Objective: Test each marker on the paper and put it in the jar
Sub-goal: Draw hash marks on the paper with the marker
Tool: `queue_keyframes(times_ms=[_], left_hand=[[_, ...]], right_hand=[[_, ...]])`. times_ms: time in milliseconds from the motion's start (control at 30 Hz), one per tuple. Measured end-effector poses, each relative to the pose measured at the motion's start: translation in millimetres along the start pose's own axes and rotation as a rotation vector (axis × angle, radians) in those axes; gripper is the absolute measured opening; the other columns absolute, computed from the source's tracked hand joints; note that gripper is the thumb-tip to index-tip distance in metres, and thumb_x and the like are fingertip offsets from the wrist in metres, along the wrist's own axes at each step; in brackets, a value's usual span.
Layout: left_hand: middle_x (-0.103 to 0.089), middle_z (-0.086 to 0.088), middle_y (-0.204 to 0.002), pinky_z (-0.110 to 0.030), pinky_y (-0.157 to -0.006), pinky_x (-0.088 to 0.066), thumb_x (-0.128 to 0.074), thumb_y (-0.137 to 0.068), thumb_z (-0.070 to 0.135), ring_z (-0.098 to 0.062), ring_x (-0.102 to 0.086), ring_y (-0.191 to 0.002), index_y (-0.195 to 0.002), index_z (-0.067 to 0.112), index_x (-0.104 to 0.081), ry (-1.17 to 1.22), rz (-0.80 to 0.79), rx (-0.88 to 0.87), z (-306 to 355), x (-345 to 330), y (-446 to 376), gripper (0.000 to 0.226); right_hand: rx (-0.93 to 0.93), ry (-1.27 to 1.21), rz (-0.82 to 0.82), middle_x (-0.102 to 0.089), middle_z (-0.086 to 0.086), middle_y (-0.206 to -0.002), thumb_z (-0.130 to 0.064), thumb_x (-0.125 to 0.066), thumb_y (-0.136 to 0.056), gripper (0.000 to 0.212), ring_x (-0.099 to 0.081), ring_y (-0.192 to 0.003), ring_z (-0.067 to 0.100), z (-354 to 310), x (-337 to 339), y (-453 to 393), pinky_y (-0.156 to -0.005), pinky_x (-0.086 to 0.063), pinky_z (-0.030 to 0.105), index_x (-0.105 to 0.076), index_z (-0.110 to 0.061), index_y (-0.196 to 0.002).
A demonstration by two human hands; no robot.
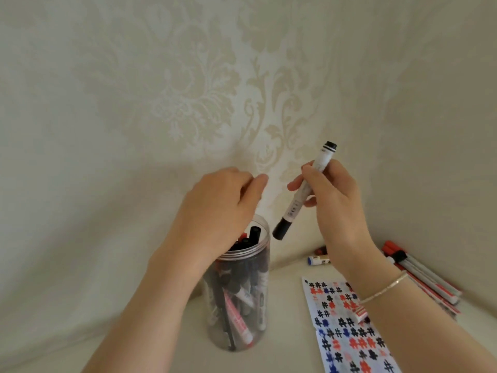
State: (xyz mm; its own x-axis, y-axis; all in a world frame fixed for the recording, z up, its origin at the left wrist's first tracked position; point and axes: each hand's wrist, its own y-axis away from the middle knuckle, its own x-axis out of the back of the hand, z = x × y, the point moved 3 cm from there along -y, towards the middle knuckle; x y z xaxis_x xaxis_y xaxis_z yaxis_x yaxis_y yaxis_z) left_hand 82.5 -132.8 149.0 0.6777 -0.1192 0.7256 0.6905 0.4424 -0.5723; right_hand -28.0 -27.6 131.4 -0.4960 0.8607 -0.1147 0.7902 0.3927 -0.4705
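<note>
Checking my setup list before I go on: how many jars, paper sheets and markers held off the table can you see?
jar: 1
paper sheet: 1
marker held up in the right hand: 1
Total: 3

Two forearms in view from the lower edge, both bare to the frame's limit; no sleeve, cuff or glove visible. Left hand (220,203) without ring, watch or band; wrist bare. Right hand (333,200) likewise ringless on the fingers that show. Thin bracelet (384,288) around the right wrist; pale metallic, silvery-gold sheen; narrow, flat-looking band with fine texture, detail too small to resolve; sits slanted across the wrist. Nails short, unpainted where visible.
</note>
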Motion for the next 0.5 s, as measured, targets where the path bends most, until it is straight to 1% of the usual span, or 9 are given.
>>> queue_keyframes(times_ms=[33, 100, 133, 167, 233, 300, 367, 433, 500], left_hand=[[-0.065, 0.008, -0.093, -0.031, -0.078, -0.052, -0.036, -0.092, 0.056, -0.007, -0.063, -0.080, -0.094, 0.022, -0.069, 0.075, -0.013, -0.025, 6.9, -1.3, 2.4, 0.047], [-0.063, 0.015, -0.107, -0.027, -0.084, -0.051, -0.040, -0.087, 0.063, -0.001, -0.060, -0.091, -0.110, 0.028, -0.064, 0.081, -0.157, -0.052, 18.2, -12.7, 8.8, 0.048], [-0.063, 0.015, -0.104, -0.026, -0.082, -0.051, -0.041, -0.087, 0.064, -0.002, -0.061, -0.090, -0.109, 0.029, -0.061, 0.036, -0.220, -0.075, 20.7, -21.0, 10.7, 0.046], [-0.065, 0.013, -0.096, -0.027, -0.077, -0.052, -0.042, -0.089, 0.062, -0.005, -0.063, -0.084, -0.104, 0.029, -0.061, 0.005, -0.247, -0.104, 23.1, -27.3, 11.6, 0.041], [-0.067, 0.008, -0.082, -0.030, -0.071, -0.053, -0.043, -0.095, 0.051, -0.009, -0.065, -0.075, -0.097, 0.025, -0.060, 0.066, -0.253, -0.150, 26.0, -31.6, 11.9, 0.031], [-0.067, 0.010, -0.081, -0.026, -0.072, -0.051, -0.044, -0.097, 0.039, -0.005, -0.065, -0.074, -0.103, 0.023, -0.059, 0.189, -0.251, -0.197, 27.9, -30.9, 12.1, 0.022], [-0.065, 0.012, -0.075, -0.025, -0.067, -0.050, -0.044, -0.098, 0.033, -0.006, -0.063, -0.067, -0.112, 0.022, -0.056, 0.260, -0.218, -0.263, 31.3, -28.9, 13.2, 0.021], [-0.057, 0.012, -0.060, -0.027, -0.050, -0.046, -0.044, -0.098, 0.032, -0.009, -0.054, -0.048, -0.115, 0.025, -0.054, 0.366, -0.205, -0.306, 36.1, -27.1, 15.4, 0.020], [-0.050, 0.011, -0.057, -0.026, -0.043, -0.040, -0.043, -0.097, 0.035, -0.011, -0.042, -0.039, -0.113, 0.032, -0.053, 0.473, -0.197, -0.327, 40.9, -25.6, 17.2, 0.019]], right_hand=[[0.005, 0.011, 0.022, -0.067, -0.002, -0.070, -0.020, -0.049, -0.098, 0.012, -0.058, -0.067, 0.008, 0.0, 3.4, 1.2, -0.059, -0.047, 0.014, -0.056, -0.014, -0.090], [-0.001, -0.001, 0.043, -0.067, 0.000, -0.070, -0.023, -0.048, -0.098, 0.012, -0.059, -0.061, 0.008, -0.3, 7.1, 4.8, -0.053, -0.046, 0.015, -0.054, -0.015, -0.091], [-0.004, -0.012, 0.043, -0.067, 0.001, -0.071, -0.024, -0.048, -0.098, 0.013, -0.061, -0.060, 0.010, -1.9, 7.2, 7.6, -0.053, -0.047, 0.017, -0.053, -0.014, -0.092], [-0.004, -0.025, 0.039, -0.067, 0.001, -0.070, -0.024, -0.050, -0.098, 0.013, -0.062, -0.059, 0.013, -3.9, 6.9, 10.1, -0.053, -0.049, 0.020, -0.053, -0.013, -0.091], [-0.010, -0.068, 0.022, -0.064, 0.001, -0.063, -0.019, -0.056, -0.095, 0.013, -0.061, -0.053, 0.017, -8.9, 6.5, 13.5, -0.050, -0.052, 0.025, -0.051, -0.009, -0.087], [-0.057, -0.130, -0.032, -0.055, 0.003, -0.051, -0.008, -0.066, -0.086, 0.023, -0.053, -0.042, 0.017, -13.0, 7.5, 12.0, -0.039, -0.044, 0.024, -0.046, -0.009, -0.074], [-0.128, -0.177, -0.158, -0.046, 0.005, -0.048, -0.004, -0.071, -0.079, 0.036, -0.043, -0.042, 0.018, -18.8, 9.3, 7.9, -0.036, -0.032, 0.022, -0.040, -0.012, -0.064], [-0.148, -0.136, -0.286, -0.047, 0.009, -0.053, -0.008, -0.072, -0.079, 0.033, -0.037, -0.043, 0.016, -27.8, 13.3, 3.3, -0.038, -0.027, 0.020, -0.043, -0.011, -0.063], [-0.102, -0.050, -0.348, -0.051, 0.008, -0.051, -0.011, -0.069, -0.082, 0.028, -0.035, -0.038, 0.013, -38.7, 19.5, -1.1, -0.036, -0.029, 0.018, -0.048, -0.006, -0.064]])
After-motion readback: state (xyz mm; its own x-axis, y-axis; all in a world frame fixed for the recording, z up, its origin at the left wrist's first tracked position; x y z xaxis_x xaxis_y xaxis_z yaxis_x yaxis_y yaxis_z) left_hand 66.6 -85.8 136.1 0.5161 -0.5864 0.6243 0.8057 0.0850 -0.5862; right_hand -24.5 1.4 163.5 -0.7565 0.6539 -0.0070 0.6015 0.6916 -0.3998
